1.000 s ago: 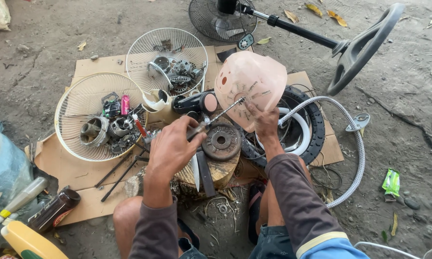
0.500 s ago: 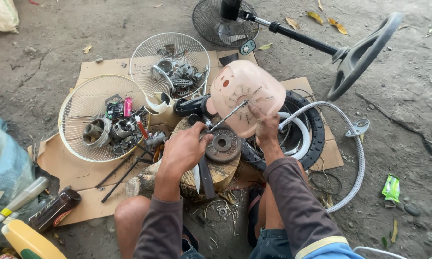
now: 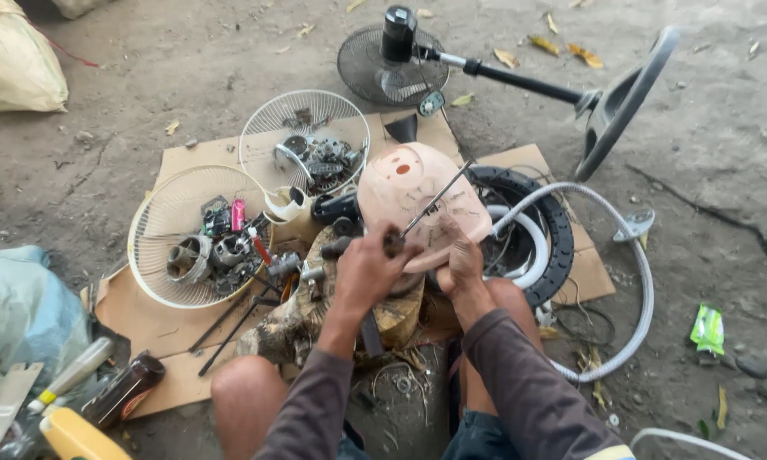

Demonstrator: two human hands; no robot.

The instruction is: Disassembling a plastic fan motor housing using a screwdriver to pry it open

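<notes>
Head view: the person sits on the ground over a sheet of cardboard spread with fan parts.

Left hand is curled shut around the handle of a screwdriver; the shaft slants up and to the right across the pinkish plastic fan housing.

Right hand grips the lower edge of that housing, fingers wrapped under the rim, thumb on top. The housing is held tilted over a wooden block, just above the person's knees.

Left of the hands, two white wire fan guards lie flat. The nearer guard holds motor parts and small bits; the farther guard holds more metal pieces.

Right of the housing lies a black rubber tyre, with a white hose looping round it.

Beyond, a black stand fan lies on its side on the dirt. A brown bottle sits at lower left.
</notes>
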